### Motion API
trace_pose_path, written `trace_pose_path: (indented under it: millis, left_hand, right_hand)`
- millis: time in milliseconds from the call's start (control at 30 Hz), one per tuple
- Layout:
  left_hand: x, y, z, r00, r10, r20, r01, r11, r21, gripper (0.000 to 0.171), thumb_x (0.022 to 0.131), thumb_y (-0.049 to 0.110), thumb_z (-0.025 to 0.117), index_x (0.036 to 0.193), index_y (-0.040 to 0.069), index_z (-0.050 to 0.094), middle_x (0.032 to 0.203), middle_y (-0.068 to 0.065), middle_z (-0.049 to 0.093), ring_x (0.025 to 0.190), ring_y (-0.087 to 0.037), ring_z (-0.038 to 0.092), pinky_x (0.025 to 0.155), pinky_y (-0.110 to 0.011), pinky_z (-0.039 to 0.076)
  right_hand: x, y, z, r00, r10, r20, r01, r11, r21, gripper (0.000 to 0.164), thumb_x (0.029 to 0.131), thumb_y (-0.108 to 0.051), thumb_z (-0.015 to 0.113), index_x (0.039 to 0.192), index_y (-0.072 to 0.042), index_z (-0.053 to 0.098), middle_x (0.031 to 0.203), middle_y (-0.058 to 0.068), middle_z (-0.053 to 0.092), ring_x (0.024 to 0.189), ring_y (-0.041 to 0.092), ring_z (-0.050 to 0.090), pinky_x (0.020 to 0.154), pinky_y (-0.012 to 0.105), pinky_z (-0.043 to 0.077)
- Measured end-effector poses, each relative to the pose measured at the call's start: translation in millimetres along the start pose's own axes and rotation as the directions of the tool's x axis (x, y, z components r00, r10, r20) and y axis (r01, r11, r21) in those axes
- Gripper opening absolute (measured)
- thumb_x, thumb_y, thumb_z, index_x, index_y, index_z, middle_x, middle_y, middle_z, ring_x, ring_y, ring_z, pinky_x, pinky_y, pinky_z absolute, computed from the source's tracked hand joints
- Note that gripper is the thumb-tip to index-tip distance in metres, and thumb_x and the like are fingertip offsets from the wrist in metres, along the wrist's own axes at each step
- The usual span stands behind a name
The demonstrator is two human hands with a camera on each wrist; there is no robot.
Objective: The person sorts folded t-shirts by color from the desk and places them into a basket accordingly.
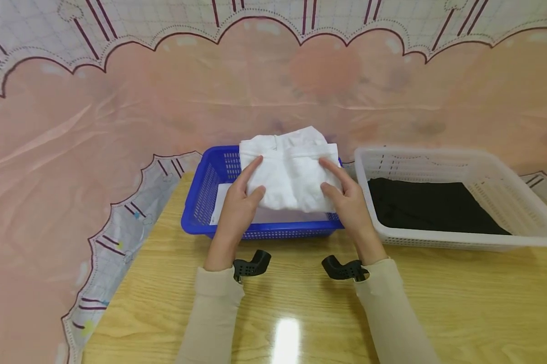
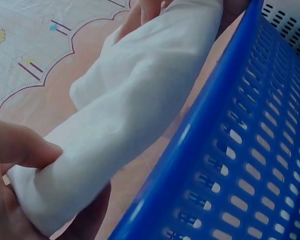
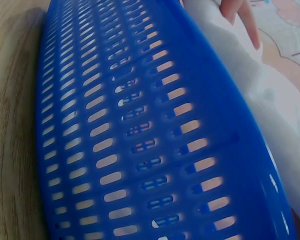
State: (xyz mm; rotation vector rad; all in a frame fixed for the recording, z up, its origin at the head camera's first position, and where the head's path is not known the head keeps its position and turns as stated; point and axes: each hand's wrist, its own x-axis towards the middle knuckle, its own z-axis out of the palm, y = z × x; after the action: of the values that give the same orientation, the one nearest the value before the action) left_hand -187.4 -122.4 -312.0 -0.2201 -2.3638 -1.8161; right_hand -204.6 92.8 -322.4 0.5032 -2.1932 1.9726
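Observation:
Both hands hold a folded white garment (image 1: 291, 179) over the blue basket (image 1: 195, 226). My left hand (image 1: 238, 205) grips its left side, thumb and forefinger lying on the near face. On the opposite side, my right hand (image 1: 351, 202) grips it the same way. In the left wrist view, the left thumb presses into the rolled lower fold of the white garment (image 2: 125, 105), just outside the blue basket's rim (image 2: 190, 125). Behind the blue basket wall (image 3: 105, 120) in the right wrist view, much of the garment is hidden. A flat white piece (image 1: 219, 202) lies inside the basket.
To the right stands a white basket (image 1: 464, 238) with a folded black cloth (image 1: 430, 207) inside. Both baskets stand on a wooden table (image 1: 296, 293). A patterned pink curtain (image 1: 141, 106) hangs behind and to the left. Each wrist wears a black camera mount (image 1: 253, 264).

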Motion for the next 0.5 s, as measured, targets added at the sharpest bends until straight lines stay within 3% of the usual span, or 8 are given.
trace_pose_path:
  millis: [167, 233, 300, 400, 467, 500]
  left_hand:
    - [5.7, -17.5, 1.6, 1.000, -0.007, -0.025, 0.010, 0.993, 0.122, 0.051, 0.090, 0.011, 0.048, 0.130, 0.042, 0.041, 0.136, 0.018, 0.033, 0.081, -0.018, 0.047, 0.062, -0.035, 0.036]
    - [6.2, -20.8, 3.1, 0.999, 0.000, -0.034, 0.006, 0.985, 0.172, 0.049, 0.089, 0.010, 0.047, 0.128, 0.040, 0.044, 0.135, 0.015, 0.036, 0.112, -0.015, 0.041, 0.074, -0.035, 0.036]
    - [5.9, -22.6, 4.6, 0.999, 0.001, -0.038, 0.008, 0.973, 0.230, 0.047, 0.089, 0.010, 0.046, 0.126, 0.038, 0.048, 0.135, 0.011, 0.039, 0.128, -0.015, 0.025, 0.076, -0.034, 0.036]
    - [5.0, -22.7, 6.1, 1.000, -0.002, -0.030, 0.011, 0.950, 0.313, 0.044, 0.088, 0.010, 0.044, 0.123, 0.035, 0.051, 0.132, 0.004, 0.044, 0.133, -0.019, 0.014, 0.066, -0.034, 0.040]
    - [4.6, -21.3, 6.5, 1.000, -0.010, -0.028, 0.019, 0.936, 0.352, 0.041, 0.089, 0.012, 0.044, 0.122, 0.034, 0.053, 0.131, 0.000, 0.046, 0.133, -0.021, 0.014, 0.060, -0.035, 0.039]
    - [4.5, -20.6, 6.8, 0.999, -0.013, -0.030, 0.024, 0.930, 0.366, 0.038, 0.089, 0.014, 0.045, 0.121, 0.033, 0.054, 0.131, -0.002, 0.047, 0.133, -0.021, 0.015, 0.063, -0.035, 0.040]
  right_hand:
    - [4.0, 17.9, -4.0, 0.999, 0.014, 0.033, -0.010, 0.991, -0.132, 0.040, 0.090, -0.012, 0.052, 0.129, -0.022, 0.049, 0.133, -0.009, 0.042, 0.127, 0.004, 0.026, 0.102, 0.034, 0.024]
    - [3.9, 21.8, -4.5, 0.998, 0.030, 0.049, -0.019, 0.979, -0.205, 0.037, 0.091, -0.015, 0.052, 0.126, -0.027, 0.052, 0.127, -0.012, 0.046, 0.111, 0.008, 0.043, 0.090, 0.033, 0.036]
    - [3.2, 23.7, -4.6, 0.997, 0.046, 0.068, -0.027, 0.964, -0.264, 0.035, 0.091, -0.017, 0.050, 0.122, -0.032, 0.053, 0.112, -0.010, 0.054, 0.083, 0.014, 0.051, 0.070, 0.032, 0.042]
    - [1.9, 24.3, -4.7, 0.995, 0.067, 0.080, -0.037, 0.942, -0.334, 0.034, 0.091, -0.018, 0.049, 0.119, -0.038, 0.054, 0.093, -0.007, 0.052, 0.054, 0.020, 0.037, 0.048, 0.031, 0.035]
    - [1.6, 24.4, -4.8, 0.994, 0.066, 0.083, -0.032, 0.933, -0.359, 0.034, 0.091, -0.017, 0.049, 0.118, -0.038, 0.054, 0.092, -0.006, 0.052, 0.050, 0.020, 0.036, 0.045, 0.030, 0.035]
    - [1.4, 24.4, -4.9, 0.994, 0.065, 0.084, -0.030, 0.929, -0.368, 0.035, 0.090, -0.017, 0.050, 0.118, -0.037, 0.054, 0.097, -0.008, 0.052, 0.050, 0.019, 0.037, 0.045, 0.030, 0.035]
